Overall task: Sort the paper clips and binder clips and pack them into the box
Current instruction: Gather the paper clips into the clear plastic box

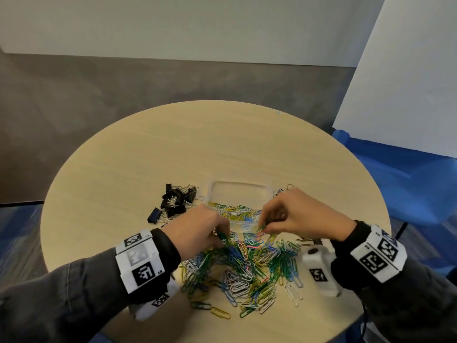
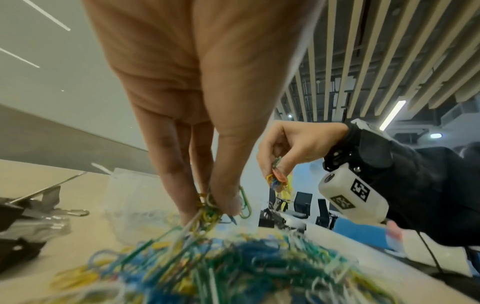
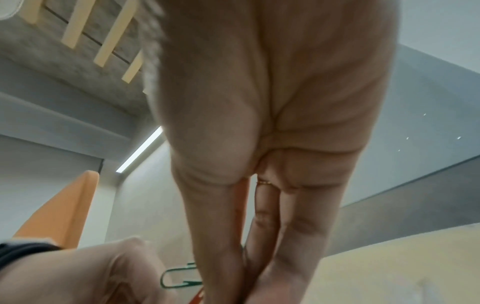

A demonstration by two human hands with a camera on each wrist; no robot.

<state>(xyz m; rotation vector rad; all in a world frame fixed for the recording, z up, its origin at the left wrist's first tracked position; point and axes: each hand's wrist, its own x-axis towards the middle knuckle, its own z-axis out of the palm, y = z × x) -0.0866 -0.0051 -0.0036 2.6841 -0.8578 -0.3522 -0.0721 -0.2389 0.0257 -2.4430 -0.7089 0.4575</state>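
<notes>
A heap of coloured paper clips [image 1: 244,271] lies on the round table [image 1: 123,169] in front of me. Behind it stands a clear plastic box [image 1: 238,194], its near part holding several paper clips [image 1: 235,211]. Black binder clips [image 1: 174,203] are piled left of the box. My left hand [image 1: 222,235] pinches a bunch of clips [image 2: 207,209] at the heap's top. My right hand [image 1: 265,227] pinches a small bunch of clips [image 2: 279,181] just above the heap, near the box's front edge. A green clip [image 3: 179,275] shows beside the right fingers.
A few binder clips [image 1: 286,188] lie right of the box, and one more [image 1: 306,241] lies under my right wrist. A white board [image 1: 400,82] leans at the far right beside a blue chair [image 1: 415,194]. The table's far half is bare wood.
</notes>
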